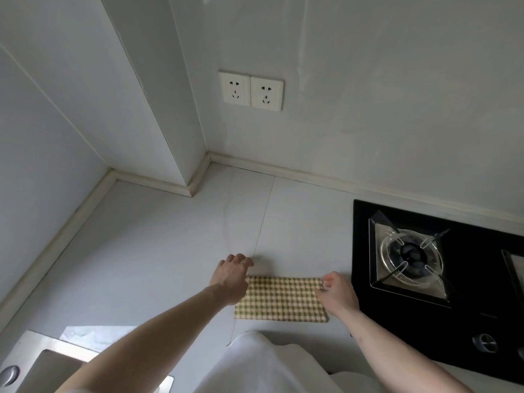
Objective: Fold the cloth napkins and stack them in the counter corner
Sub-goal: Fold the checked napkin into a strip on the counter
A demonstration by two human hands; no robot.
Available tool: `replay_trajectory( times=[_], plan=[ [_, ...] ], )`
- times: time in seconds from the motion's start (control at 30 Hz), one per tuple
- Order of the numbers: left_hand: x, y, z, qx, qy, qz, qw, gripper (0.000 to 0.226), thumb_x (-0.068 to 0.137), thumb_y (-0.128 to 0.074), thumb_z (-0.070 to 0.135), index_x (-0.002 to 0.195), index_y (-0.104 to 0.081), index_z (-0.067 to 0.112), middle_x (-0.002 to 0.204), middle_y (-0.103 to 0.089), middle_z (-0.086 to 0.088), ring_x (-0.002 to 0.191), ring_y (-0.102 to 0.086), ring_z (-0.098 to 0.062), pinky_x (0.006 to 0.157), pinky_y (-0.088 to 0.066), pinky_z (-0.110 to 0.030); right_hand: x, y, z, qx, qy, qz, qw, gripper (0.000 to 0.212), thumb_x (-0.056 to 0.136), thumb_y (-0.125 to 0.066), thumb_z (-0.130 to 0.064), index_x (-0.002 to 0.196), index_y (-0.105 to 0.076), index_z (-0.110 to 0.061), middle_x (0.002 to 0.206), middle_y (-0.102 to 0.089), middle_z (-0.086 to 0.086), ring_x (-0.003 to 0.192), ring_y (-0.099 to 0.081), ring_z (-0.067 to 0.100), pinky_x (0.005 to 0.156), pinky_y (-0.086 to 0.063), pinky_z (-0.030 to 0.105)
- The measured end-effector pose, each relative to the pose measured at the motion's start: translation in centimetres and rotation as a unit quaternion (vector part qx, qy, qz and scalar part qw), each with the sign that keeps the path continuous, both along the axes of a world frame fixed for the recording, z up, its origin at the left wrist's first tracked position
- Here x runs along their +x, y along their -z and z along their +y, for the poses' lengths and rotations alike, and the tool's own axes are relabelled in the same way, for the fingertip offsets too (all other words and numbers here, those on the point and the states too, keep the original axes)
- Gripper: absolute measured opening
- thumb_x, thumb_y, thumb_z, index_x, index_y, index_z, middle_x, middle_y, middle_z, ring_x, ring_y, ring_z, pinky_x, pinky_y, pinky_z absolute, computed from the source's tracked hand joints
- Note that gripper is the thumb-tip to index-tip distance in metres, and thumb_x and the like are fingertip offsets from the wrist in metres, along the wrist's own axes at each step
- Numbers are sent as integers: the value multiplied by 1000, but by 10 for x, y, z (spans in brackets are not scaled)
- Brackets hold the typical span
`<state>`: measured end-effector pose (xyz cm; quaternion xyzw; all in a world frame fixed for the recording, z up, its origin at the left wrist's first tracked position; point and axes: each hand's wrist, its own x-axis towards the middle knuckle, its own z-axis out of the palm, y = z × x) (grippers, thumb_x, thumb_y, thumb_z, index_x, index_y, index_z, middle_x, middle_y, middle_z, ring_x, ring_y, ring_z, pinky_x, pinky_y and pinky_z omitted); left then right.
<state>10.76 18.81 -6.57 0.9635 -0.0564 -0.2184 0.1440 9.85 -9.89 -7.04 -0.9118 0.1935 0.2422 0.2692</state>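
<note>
A green-and-cream checked cloth napkin (pixel 280 297) lies folded into a flat rectangle on the pale grey counter (pixel 158 251), close to the front edge. My left hand (pixel 231 277) is at the napkin's far left corner, fingers curled down at the cloth's edge; the fingertips are hidden, so its hold is unclear. My right hand (pixel 337 293) pinches the napkin's far right corner between thumb and curled fingers. Only this one napkin is visible.
A black gas hob (pixel 425 321) with a steel burner (pixel 409 255) and a knob (pixel 485 343) sits right of the napkin. A steel sink rim (pixel 31 353) is at bottom left. The counter corner (pixel 122 180) lies far left beside a boxed column; two wall sockets (pixel 251 90) hang above.
</note>
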Motion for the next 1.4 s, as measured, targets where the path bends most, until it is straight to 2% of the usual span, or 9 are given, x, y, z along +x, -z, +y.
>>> replay_trajectory(
  times=[0.1, 0.23, 0.3, 0.47, 0.6, 0.7, 0.83, 1.23, 1.4],
  plan=[
    [-14, -2, -14, -33, 28, -19, 999, 53, 90, -58, 15, 141, -51, 29, 148, -45, 7, 135, -40, -17, 115, -32, -31, -4, 5, -3, -4, 15, 28, 999, 60, 89, -75, -31, 139, -48, -14, 132, -59, 4, 94, -56, 16, 74, -44, 25],
    [-44, 2, -30, -55, 104, 20, 993, 44, 93, -58, 23, 136, -57, 31, 151, -43, 6, 140, -37, -19, 119, -30, -34, -17, 12, 2, 19, 44, 66, 997, 64, 89, -76, -32, 140, -43, -12, 129, -60, 7, 91, -58, 18, 60, -39, 16],
    [-56, 8, -32, -34, 136, 51, 989, 45, 94, -59, 25, 139, -55, 29, 154, -38, 4, 142, -34, -22, 118, -32, -36, -23, 17, 6, 42, 75, 71, 994, 66, 85, -78, -33, 136, -43, -10, 125, -64, 7, 98, -62, 21, 69, -46, 21],
    [-69, 13, -30, -11, 169, 67, 983, 54, 94, -58, 19, 146, -48, 27, 159, -28, 4, 142, -31, -24, 115, -36, -36, -25, 25, 8, 82, 109, 85, 987, 26, 81, -77, -32, 98, -70, -14, 92, -73, -1, 83, -69, 17, 76, -57, 28],
    [-73, 14, -27, -18, 169, 70, 983, 57, 92, -58, 17, 146, -48, 31, 162, -26, 6, 146, -28, -22, 118, -33, -37, -36, 21, 14, 129, 133, 92, 978, 14, 89, -74, -32, 86, -67, -20, 88, -68, -3, 82, -64, 16, 70, -47, 25],
    [-75, 10, -24, -31, 147, 62, 987, 59, 93, -56, 19, 149, -45, 32, 165, -20, 6, 149, -25, -21, 120, -29, -37, -43, 19, 13, 168, 180, 31, 969, 9, 86, -75, -23, 91, -71, -15, 93, -75, 3, 84, -68, 18, 77, -55, 31],
    [-82, 8, -20, -32, 110, 46, 992, 57, 93, -52, 21, 148, -46, 33, 165, -21, 5, 146, -26, -22, 118, -28, -37, -49, 1, 5, 196, 190, -10, 962, 10, 93, -65, -14, 102, -67, -16, 95, -71, -3, 83, -65, 11, 61, -45, 24],
    [-103, 10, -36, -13, 150, 85, 985, 65, 91, -55, 19, 153, -39, 33, 167, -13, 1, 149, -20, -23, 120, -29, -39, -63, -18, 34, 172, 65, -74, 980, 11, 91, -72, -28, 90, -61, -25, 84, -67, -11, 74, -63, 3, 53, -43, 9],
    [-103, 6, -29, -20, 91, 65, 994, 72, 86, -57, 20, 153, -31, 25, 168, -1, 2, 153, -9, -26, 119, -29, -39, -62, -13, 60, 161, -14, -70, 984, 15, 88, -73, -31, 87, -58, -29, 100, -62, -5, 80, -65, 8, 62, -54, 23]
  ],
)
